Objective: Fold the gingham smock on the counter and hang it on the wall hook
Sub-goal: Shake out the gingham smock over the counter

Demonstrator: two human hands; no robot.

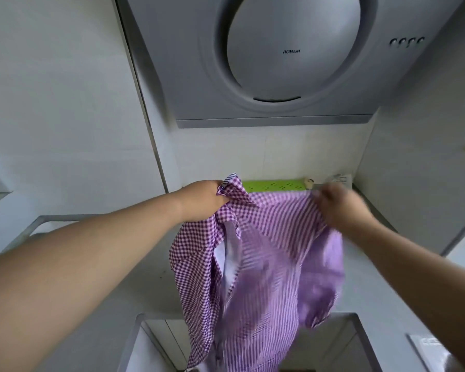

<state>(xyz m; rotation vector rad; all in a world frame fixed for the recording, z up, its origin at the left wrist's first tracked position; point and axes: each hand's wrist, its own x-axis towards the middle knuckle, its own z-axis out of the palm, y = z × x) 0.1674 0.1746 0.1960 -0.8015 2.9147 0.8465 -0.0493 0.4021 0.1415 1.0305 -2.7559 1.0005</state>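
Observation:
The purple-and-white gingham smock (266, 264) hangs in the air in front of me, above the white counter (151, 277). My left hand (204, 201) grips a bunched top corner of it. My right hand (338, 205), blurred by motion, pinches the upper edge on the other side. The cloth is spread between both hands and droops down past the counter's front edge. A white lining shows in a slit on its left side. No wall hook is visible.
A large grey range hood (274, 57) fills the wall above. A green perforated board (274, 185) lies at the back of the counter beside a small pale object (309, 182). White walls close in on the left and right.

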